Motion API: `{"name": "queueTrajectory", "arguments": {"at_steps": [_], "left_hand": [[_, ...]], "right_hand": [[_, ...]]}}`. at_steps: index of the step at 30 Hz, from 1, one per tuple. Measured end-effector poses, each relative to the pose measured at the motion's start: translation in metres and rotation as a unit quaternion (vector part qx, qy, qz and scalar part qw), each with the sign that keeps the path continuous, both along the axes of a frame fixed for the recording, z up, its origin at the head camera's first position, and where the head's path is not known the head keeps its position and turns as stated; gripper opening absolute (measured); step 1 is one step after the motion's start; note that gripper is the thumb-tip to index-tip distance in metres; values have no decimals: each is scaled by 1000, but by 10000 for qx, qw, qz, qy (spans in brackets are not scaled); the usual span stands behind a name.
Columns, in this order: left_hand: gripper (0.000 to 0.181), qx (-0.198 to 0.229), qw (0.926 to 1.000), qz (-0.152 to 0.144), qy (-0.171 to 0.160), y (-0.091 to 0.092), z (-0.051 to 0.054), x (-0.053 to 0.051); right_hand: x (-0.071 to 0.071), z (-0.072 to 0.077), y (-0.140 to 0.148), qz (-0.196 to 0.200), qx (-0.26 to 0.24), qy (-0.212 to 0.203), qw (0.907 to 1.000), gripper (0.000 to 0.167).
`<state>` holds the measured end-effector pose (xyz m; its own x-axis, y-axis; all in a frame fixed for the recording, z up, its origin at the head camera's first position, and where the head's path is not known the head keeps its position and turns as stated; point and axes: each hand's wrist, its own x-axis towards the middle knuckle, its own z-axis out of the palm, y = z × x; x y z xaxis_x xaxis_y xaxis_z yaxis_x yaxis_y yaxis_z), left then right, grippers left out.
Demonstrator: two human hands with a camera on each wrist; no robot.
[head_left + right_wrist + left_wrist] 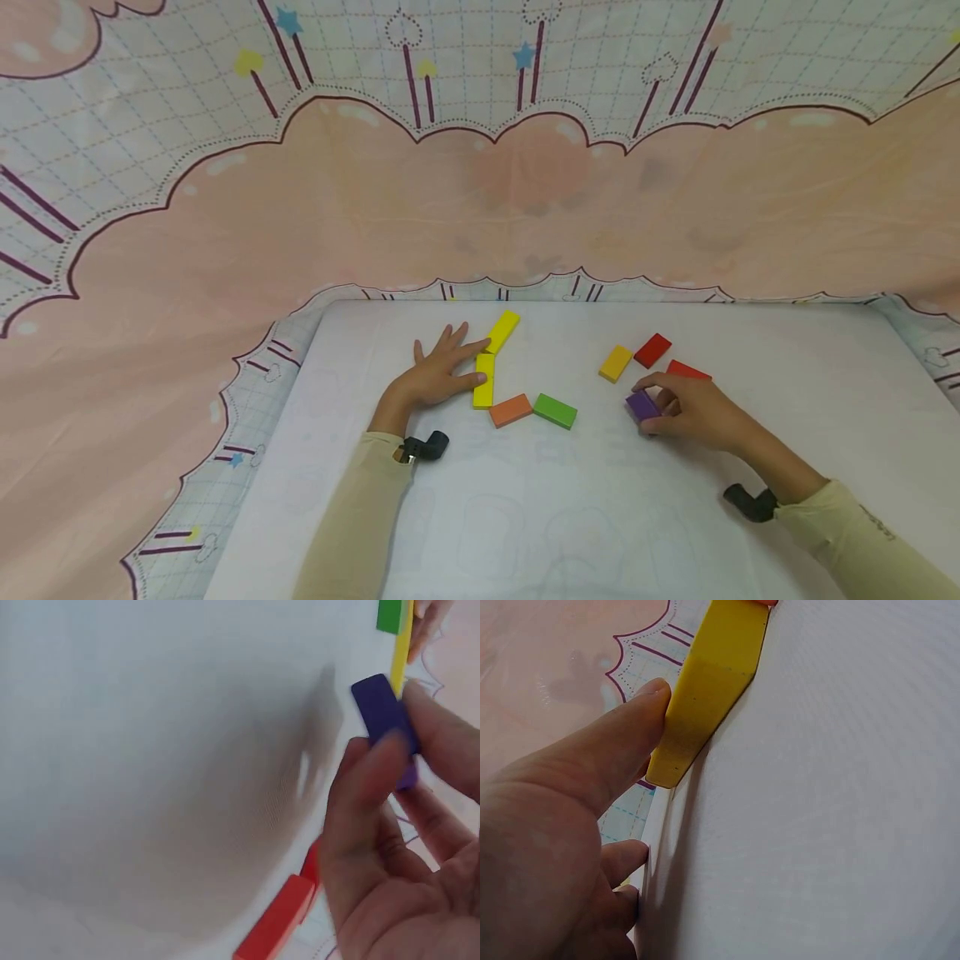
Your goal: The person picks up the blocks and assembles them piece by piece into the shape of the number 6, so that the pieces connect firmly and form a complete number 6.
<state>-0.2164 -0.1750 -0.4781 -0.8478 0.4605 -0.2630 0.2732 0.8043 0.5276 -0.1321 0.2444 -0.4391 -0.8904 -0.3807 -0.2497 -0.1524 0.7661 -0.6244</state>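
Note:
My right hand [690,408] pinches a purple block [642,406] between thumb and fingers, on the right side of the table. In the right wrist view the purple block [382,709] is held off the white surface. Spread over the left side, my left hand [438,373] has its thumb on a yellow block [483,392] and its index finger at the near end of a second yellow block [504,330]. These two yellow blocks meet end to end at an angle. An orange block [512,411] lies against the lower yellow one, and a green block [555,411] continues the row.
An amber block [616,364] and a red block [652,350] lie beyond the right hand. Another red block [688,370] is partly hidden behind that hand. The white table [480,517] ends at a patterned cloth [525,200] behind.

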Motion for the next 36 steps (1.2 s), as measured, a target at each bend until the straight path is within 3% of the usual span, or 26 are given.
{"name": "queueTrajectory", "arguments": {"at_steps": [7,16,19,27,31,36], "left_hand": [[69,15,10000,17,18,0,-1,0],[69,29,10000,16,6,0,-1,1],[69,51,10000,12,8,0,0,1],[69,14,10000,9,-7,-1,0,1],[69,10,10000,10,-9,-1,0,1],[69,29,10000,29,-11,-1,0,1]], "right_hand": [[5,-2,-7,-230,-1056,-904,9900,55],[13,-6,-17,-538,-1386,-1536,9769,67],[17,-5,-24,-510,-1389,-1435,9785,71],[23,-5,-40,-52,-549,-344,9979,66],[25,-6,-46,96,-273,-126,9995,64],[27,-9,-50,143,-284,44,9995,60]]}}
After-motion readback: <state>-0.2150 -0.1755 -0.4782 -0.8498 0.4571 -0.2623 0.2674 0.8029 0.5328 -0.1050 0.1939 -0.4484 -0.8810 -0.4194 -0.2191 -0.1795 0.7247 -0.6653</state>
